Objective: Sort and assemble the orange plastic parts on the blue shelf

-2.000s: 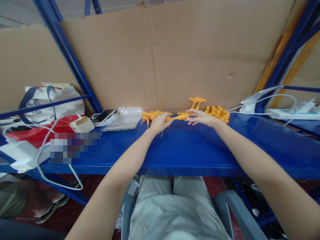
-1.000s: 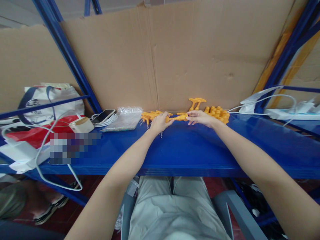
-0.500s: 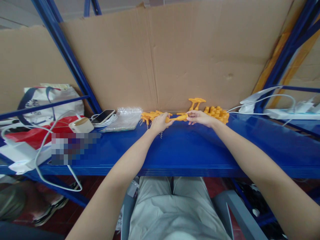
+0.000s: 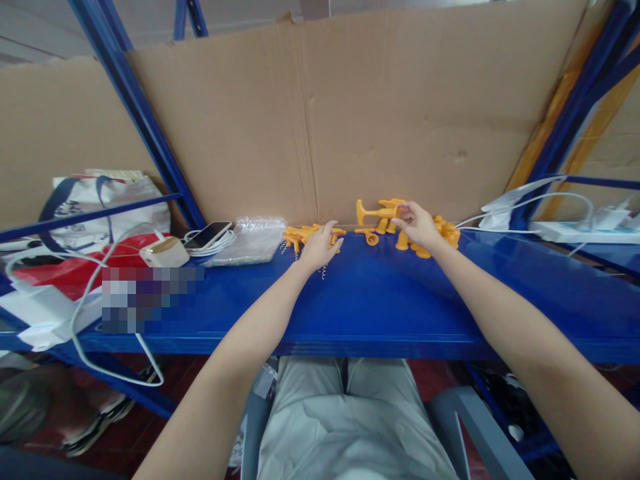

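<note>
Lifts T-piece [image 4: 374,213] clear of loosely open left hand [image 4: 319,248], pinches it in right hand [image 4: 419,225], can't tell left grip on corkscrews [image 4: 299,235].

A blue shelf [image 4: 380,293] carries a pile of yellow corkscrews [image 4: 299,235] at the left hand [image 4: 318,251], with a plastic packet [image 4: 253,241] and a coiled white cable [image 4: 222,243] farther left. Beside the right hand [image 4: 419,225] stand yellow plastic pieces [image 4: 449,233].
</note>
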`<action>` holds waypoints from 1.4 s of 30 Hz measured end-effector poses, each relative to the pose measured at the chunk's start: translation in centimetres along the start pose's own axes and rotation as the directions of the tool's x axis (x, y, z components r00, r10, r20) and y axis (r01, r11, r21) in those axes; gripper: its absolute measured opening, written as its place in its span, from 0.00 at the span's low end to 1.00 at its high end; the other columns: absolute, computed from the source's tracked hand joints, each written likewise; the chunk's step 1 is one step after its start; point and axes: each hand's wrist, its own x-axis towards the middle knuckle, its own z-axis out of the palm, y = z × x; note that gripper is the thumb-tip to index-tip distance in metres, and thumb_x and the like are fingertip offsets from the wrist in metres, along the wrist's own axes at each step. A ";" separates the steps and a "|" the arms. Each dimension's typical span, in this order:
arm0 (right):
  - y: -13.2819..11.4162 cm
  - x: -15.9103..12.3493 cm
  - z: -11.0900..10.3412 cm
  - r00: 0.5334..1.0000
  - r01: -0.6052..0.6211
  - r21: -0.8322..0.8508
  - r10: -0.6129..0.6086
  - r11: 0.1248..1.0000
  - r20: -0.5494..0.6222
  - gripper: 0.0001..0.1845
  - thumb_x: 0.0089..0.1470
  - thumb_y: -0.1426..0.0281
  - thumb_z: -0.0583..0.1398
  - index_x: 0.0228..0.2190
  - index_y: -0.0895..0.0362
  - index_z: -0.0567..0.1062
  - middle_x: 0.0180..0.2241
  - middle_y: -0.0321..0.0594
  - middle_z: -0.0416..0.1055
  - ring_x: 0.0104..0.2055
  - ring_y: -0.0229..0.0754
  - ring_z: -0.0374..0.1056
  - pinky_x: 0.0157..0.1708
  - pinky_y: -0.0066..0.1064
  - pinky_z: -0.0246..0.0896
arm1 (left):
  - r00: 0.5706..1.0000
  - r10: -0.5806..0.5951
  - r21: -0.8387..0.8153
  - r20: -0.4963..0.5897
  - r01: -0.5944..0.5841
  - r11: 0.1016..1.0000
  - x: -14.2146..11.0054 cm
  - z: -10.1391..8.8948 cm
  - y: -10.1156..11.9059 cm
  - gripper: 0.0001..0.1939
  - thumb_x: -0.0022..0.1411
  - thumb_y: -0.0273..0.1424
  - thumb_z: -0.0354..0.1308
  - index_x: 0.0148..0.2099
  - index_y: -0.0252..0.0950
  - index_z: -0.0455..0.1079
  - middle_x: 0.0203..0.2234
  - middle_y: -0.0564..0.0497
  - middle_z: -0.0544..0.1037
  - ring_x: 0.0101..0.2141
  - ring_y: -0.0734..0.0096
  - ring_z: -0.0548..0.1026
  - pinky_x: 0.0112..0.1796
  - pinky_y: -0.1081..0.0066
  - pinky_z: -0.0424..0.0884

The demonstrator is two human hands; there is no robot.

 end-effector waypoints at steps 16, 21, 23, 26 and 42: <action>-2.5 -2.2 2.9 0.918 0.392 -0.731 -0.183 0.559 0.352 0.21 0.68 0.75 0.46 0.51 0.57 0.76 0.48 0.51 0.77 0.48 0.52 0.67 0.48 0.41 0.45 | 0.990 -0.056 0.134 0.133 0.038 0.990 0.1 -0.5 0.1 0.14 0.64 0.20 0.52 0.45 0.37 0.77 0.50 0.44 0.78 0.53 0.54 0.73 0.53 0.53 0.68; -2.3 -2.1 3.1 0.915 0.392 -0.722 -0.160 0.570 0.371 0.22 0.69 0.74 0.46 0.53 0.59 0.75 0.48 0.53 0.77 0.49 0.53 0.68 0.49 0.43 0.46 | 0.982 -0.079 0.149 0.174 0.053 0.987 0.1 -0.3 0.0 0.16 0.63 0.21 0.52 0.47 0.40 0.77 0.51 0.45 0.78 0.56 0.51 0.71 0.53 0.50 0.68; -2.2 -2.2 3.2 0.918 0.380 -0.712 -0.144 0.590 0.370 0.22 0.69 0.74 0.46 0.54 0.59 0.75 0.49 0.53 0.78 0.49 0.53 0.68 0.50 0.43 0.47 | 0.977 -0.093 0.163 0.191 0.062 0.985 0.1 -0.2 -0.2 0.17 0.62 0.20 0.53 0.47 0.41 0.77 0.53 0.45 0.78 0.57 0.49 0.70 0.54 0.47 0.67; -2.1 -2.2 3.2 0.919 0.369 -0.687 -0.134 0.626 0.371 0.24 0.68 0.74 0.45 0.56 0.58 0.74 0.53 0.54 0.77 0.51 0.53 0.69 0.52 0.45 0.48 | 0.970 -0.103 0.179 0.218 0.064 0.982 0.1 -0.1 -0.5 0.18 0.62 0.20 0.53 0.47 0.42 0.78 0.54 0.45 0.78 0.58 0.47 0.69 0.54 0.46 0.65; -3.6 -2.7 3.4 0.949 0.229 -0.732 0.019 0.642 0.314 0.21 0.66 0.72 0.49 0.49 0.65 0.78 0.47 0.62 0.78 0.52 0.59 0.70 0.52 0.48 0.49 | 0.910 -0.046 0.197 0.413 -0.040 0.980 0.1 -0.8 -0.8 0.26 0.62 0.21 0.52 0.57 0.47 0.77 0.54 0.45 0.80 0.57 0.49 0.73 0.56 0.49 0.64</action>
